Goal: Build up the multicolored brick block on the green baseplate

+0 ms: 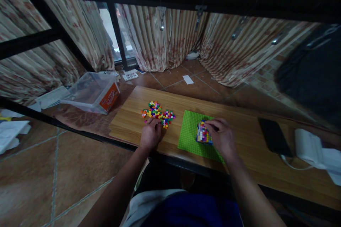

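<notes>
A pile of small coloured bricks (157,112) lies on the wooden table (247,149). My left hand (150,134) rests at the pile's near edge, fingers curled down onto the bricks; what it pinches is hidden. To the right lies a green baseplate (189,134) with a block of built-up multicoloured bricks (203,133) on it. My right hand (223,137) is closed around that block from the right side.
A black phone (274,136) and a white box (308,146) with a cable sit at the table's right end. A clear plastic tub (92,92) with an orange label lies tipped on the floor to the left. Black frame bars and curtains surround the spot.
</notes>
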Demonstrator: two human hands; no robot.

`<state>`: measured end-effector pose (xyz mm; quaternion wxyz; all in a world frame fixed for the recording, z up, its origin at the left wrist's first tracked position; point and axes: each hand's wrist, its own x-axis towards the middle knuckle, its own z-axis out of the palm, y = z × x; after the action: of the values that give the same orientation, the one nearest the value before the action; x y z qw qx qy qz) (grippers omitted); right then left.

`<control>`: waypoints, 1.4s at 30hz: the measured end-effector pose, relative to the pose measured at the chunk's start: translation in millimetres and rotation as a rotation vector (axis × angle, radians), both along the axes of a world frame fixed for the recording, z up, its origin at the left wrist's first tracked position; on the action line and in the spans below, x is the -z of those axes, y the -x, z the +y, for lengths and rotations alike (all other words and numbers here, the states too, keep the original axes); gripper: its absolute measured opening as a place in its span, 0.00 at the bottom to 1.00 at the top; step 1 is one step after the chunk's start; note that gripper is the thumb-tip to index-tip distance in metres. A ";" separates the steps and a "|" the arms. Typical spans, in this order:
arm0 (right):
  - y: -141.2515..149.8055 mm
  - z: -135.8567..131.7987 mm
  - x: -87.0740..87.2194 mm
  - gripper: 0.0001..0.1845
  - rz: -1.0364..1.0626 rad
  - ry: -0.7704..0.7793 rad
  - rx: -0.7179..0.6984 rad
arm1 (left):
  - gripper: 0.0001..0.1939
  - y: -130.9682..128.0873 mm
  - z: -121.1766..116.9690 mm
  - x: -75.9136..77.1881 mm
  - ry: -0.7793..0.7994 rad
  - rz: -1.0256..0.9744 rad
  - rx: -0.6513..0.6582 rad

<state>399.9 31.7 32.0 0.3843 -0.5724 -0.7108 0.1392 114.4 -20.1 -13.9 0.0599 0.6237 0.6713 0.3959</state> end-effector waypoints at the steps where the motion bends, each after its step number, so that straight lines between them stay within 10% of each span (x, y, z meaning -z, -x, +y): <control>1: -0.2 1.4 0.0 0.21 0.007 0.005 0.004 | 0.08 -0.1 0.1 0.0 0.001 -0.001 -0.001; 21: -9.7 20.3 1.2 0.19 0.198 0.351 -0.017 | 0.09 -1.3 -0.5 -0.8 0.031 -0.014 -0.006; 37: -10.7 -8.0 -10.2 0.21 0.303 0.034 0.140 | 0.08 -1.0 0.8 0.7 0.037 -0.023 -0.012; 42: 25.5 -34.8 -24.9 0.14 0.253 0.014 -0.038 | 0.09 -1.8 0.3 -0.3 0.043 -0.008 -0.013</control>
<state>374.4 -3.2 56.9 0.4641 -0.5394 -0.6664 0.2225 116.2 -19.8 -13.6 0.0733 0.6164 0.6833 0.3844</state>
